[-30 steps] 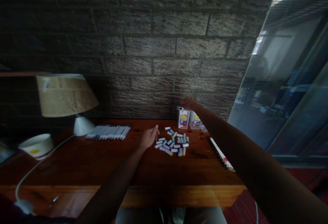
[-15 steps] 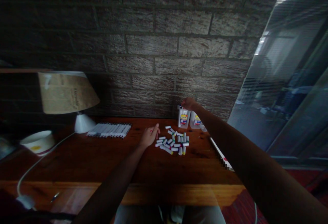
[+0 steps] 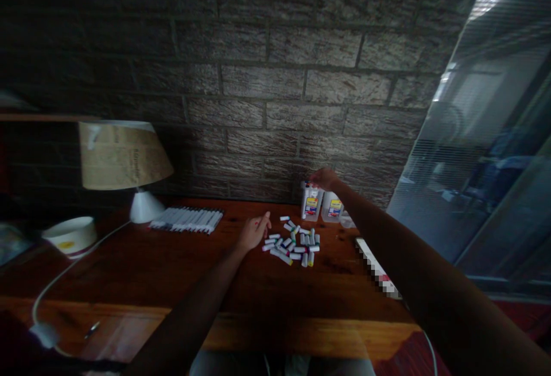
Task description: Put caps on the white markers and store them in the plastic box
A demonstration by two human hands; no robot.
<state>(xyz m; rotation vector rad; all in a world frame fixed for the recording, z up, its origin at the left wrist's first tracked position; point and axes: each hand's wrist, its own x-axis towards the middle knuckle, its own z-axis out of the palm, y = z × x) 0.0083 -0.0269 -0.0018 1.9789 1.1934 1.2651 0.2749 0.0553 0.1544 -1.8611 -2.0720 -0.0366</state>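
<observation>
My right hand (image 3: pixel 325 178) reaches to the back of the wooden desk (image 3: pixel 172 272) and closes over the cap of a white plastic bottle (image 3: pixel 310 204) with a coloured label. A second white bottle (image 3: pixel 332 208) stands just right of it. My left hand (image 3: pixel 253 232) rests on the desk, fingers loosely stretched out, holding nothing, right beside a heap of several small white marker caps (image 3: pixel 295 242) with coloured ends.
A row of several white markers (image 3: pixel 187 220) lies at the back left of the desk. A table lamp (image 3: pixel 124 161) with a paper shade stands beside it, its cord trailing forward. A white bowl (image 3: pixel 71 235) sits far left. A long flat box (image 3: pixel 379 267) lies at the right edge.
The view has shifted slightly to the left and down. Both hands stay where they were, the right on the bottle top, the left by the caps.
</observation>
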